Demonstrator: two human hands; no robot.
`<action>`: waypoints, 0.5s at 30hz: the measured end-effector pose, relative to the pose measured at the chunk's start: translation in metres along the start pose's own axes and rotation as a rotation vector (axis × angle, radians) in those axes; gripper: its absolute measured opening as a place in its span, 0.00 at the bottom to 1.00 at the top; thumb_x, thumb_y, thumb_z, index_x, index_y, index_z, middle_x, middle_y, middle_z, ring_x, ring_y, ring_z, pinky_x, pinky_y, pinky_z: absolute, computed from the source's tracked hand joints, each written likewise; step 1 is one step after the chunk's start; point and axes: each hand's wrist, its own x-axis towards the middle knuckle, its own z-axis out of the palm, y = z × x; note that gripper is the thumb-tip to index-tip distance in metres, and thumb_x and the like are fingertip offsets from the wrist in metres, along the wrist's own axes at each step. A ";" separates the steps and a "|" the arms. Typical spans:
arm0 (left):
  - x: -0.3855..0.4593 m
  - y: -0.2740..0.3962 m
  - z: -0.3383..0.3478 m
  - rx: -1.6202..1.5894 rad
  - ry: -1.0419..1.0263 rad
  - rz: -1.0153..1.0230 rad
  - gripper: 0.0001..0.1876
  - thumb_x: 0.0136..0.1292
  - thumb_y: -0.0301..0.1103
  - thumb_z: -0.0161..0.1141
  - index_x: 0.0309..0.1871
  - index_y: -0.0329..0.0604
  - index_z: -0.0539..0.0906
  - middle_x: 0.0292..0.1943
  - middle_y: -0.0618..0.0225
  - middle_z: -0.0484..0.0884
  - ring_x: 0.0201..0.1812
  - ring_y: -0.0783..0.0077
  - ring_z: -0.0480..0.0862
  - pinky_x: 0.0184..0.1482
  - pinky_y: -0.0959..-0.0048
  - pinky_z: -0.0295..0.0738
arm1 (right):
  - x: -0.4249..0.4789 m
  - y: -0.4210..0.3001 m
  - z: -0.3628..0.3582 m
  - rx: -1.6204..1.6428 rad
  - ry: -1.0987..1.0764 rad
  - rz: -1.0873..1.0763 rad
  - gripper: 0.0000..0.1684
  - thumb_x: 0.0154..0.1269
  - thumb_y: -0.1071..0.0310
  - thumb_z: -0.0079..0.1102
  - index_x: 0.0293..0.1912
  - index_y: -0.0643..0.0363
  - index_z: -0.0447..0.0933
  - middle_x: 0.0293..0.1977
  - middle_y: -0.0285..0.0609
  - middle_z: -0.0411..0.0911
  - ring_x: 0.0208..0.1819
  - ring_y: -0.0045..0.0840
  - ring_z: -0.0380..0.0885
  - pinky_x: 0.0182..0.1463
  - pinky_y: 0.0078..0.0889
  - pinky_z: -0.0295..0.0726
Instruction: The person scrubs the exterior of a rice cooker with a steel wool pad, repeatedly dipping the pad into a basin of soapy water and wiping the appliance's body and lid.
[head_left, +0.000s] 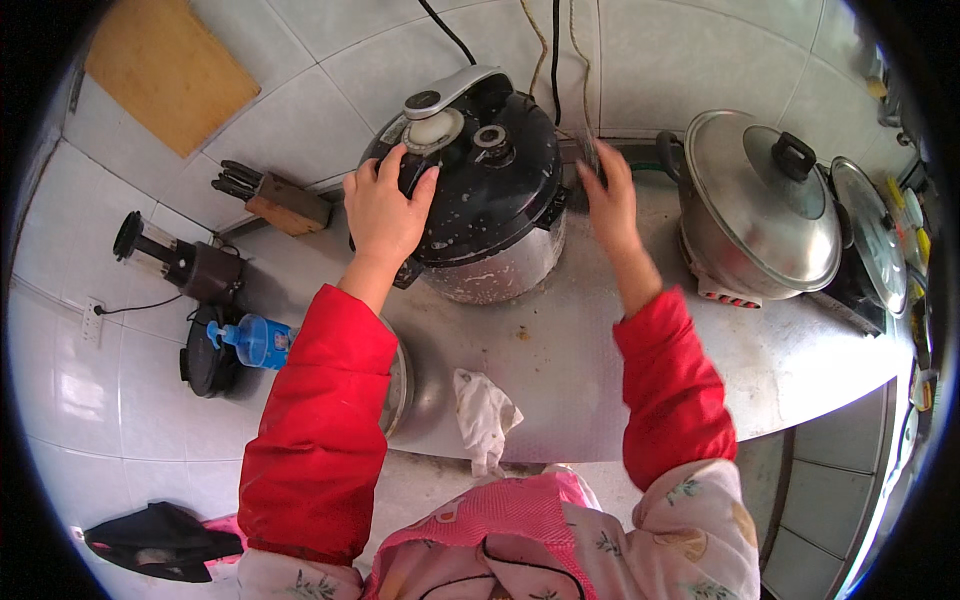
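Observation:
An electric pressure cooker with a black, speckled lid and a silver lid handle stands on the metal counter before me. My left hand rests on the lid's left side, fingers spread, beside a pale round knob. To the cooker's right is my right hand, blurred, its thumb and fingers around a dark grey strand-like thing. A cord hangs just above it. Whether that hand grips the strands is unclear.
A steel pot with a domed lid stands right; another lidded pan is beyond it. Left are a knife block, a dark appliance and a blue pump bottle. A white cloth lies at the counter's front edge.

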 end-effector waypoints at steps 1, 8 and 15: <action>-0.001 -0.001 0.000 0.003 -0.004 -0.001 0.27 0.65 0.55 0.59 0.60 0.46 0.79 0.52 0.50 0.79 0.56 0.47 0.73 0.60 0.56 0.67 | 0.027 -0.018 -0.002 -0.033 -0.031 -0.059 0.21 0.64 0.70 0.62 0.57 0.61 0.76 0.55 0.51 0.76 0.59 0.44 0.73 0.62 0.41 0.71; 0.000 0.000 0.001 0.004 0.017 0.015 0.27 0.63 0.53 0.62 0.59 0.46 0.80 0.52 0.46 0.78 0.55 0.47 0.73 0.59 0.57 0.69 | 0.126 -0.072 0.062 -0.568 -0.487 0.008 0.14 0.64 0.62 0.57 0.43 0.61 0.83 0.42 0.50 0.83 0.48 0.50 0.80 0.52 0.48 0.79; -0.001 0.002 0.005 0.012 0.043 0.046 0.28 0.62 0.52 0.63 0.60 0.45 0.80 0.52 0.45 0.78 0.53 0.46 0.73 0.58 0.56 0.69 | 0.129 -0.072 0.087 -0.182 -0.572 -0.020 0.15 0.64 0.60 0.57 0.42 0.60 0.83 0.41 0.54 0.83 0.45 0.50 0.81 0.51 0.47 0.79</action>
